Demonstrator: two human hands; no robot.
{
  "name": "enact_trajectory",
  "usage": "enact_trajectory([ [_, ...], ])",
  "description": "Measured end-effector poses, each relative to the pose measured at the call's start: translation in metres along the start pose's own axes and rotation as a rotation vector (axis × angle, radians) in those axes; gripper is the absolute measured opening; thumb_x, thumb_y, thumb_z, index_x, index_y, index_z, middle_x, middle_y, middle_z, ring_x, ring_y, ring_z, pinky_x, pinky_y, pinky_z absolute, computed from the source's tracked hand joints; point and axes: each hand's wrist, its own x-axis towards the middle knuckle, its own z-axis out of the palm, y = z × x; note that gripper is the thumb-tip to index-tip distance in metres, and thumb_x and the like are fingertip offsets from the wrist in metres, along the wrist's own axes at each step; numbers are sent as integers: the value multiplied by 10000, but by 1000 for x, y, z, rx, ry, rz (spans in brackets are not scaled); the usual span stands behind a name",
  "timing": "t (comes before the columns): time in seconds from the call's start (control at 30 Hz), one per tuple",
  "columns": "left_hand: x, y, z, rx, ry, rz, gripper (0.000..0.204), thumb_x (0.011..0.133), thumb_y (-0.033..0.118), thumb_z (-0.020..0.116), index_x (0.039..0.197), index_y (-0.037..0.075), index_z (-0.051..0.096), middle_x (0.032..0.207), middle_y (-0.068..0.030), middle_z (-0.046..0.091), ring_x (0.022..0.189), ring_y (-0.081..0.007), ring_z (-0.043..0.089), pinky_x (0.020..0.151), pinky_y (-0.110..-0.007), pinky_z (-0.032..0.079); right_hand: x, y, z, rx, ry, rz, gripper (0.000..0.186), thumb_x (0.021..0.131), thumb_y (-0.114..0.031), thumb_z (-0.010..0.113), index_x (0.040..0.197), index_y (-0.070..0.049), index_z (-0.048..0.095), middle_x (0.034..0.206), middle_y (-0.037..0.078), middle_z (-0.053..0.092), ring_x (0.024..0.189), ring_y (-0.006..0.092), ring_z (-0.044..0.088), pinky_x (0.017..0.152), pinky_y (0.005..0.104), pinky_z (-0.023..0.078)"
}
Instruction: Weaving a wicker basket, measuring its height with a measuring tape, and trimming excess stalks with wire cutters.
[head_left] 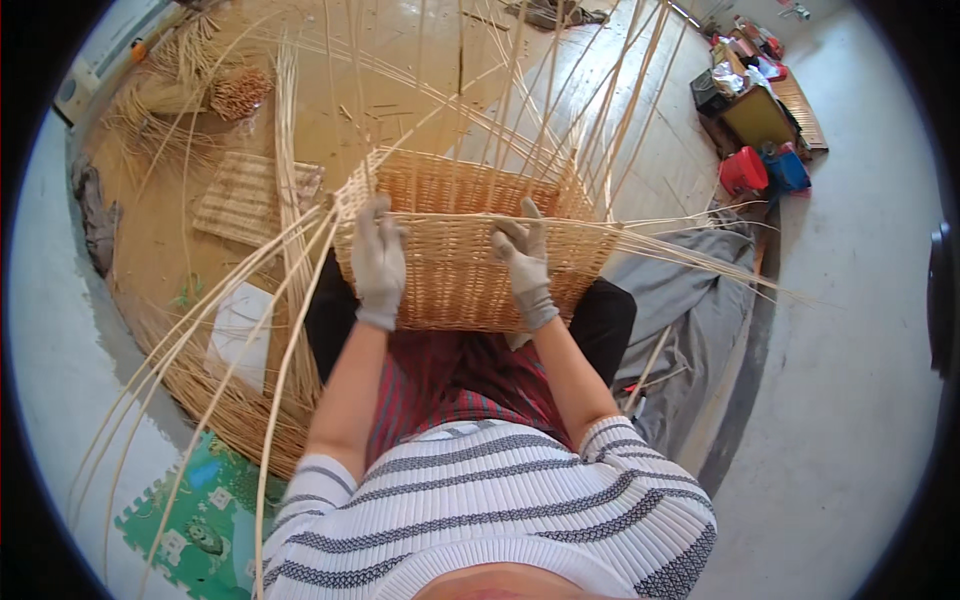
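Note:
A rectangular wicker basket [455, 262] of woven tan cane stands across my lap, its opening tilted up and away. Tall uncut stakes rise from its far side, and bundles of loose cane ends [690, 257] stick out past both near corners. My left hand [380, 268], in a pale work glove, grips the near rim close to the left corner. Right of the middle, my gloved right hand [524, 262] is closed at the same rim, fingers bent against the wall and one fingertip standing above the edge. The basket hides part of the fingers.
Bundles of long cane [240, 415] lie on the floor to my left, beside a flat woven panel [245, 198] and a cut cane bundle [240, 95]. A grey cloth [690, 320] lies at right. Red [743, 172] and blue buckets [787, 172] stand farther off. A green foam mat [195, 520] is lower left.

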Motion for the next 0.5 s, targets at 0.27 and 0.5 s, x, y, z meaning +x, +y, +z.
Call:
enact_trajectory([
  [0.27, 47, 22, 9, 483, -600, -402, 422, 994, 447, 596, 1064, 40, 679, 739, -75, 692, 559, -157, 672, 511, -313, 554, 63, -37, 70, -422, -206, -435, 410, 963, 3, 574, 1356, -108, 532, 1208, 157, 659, 833, 125, 633, 713, 297, 529],
  [0.5, 40, 26, 14, 440, -563, -491, 375, 948, 421, 667, 957, 46, 678, 710, -78, 675, 573, -179, 668, 530, -335, 543, 60, -70, 90, -144, -286, -472, 609, 986, -56, 488, 1536, -198, 267, 1115, 134, 683, 1094, 252, 679, 778, 377, 562],
])
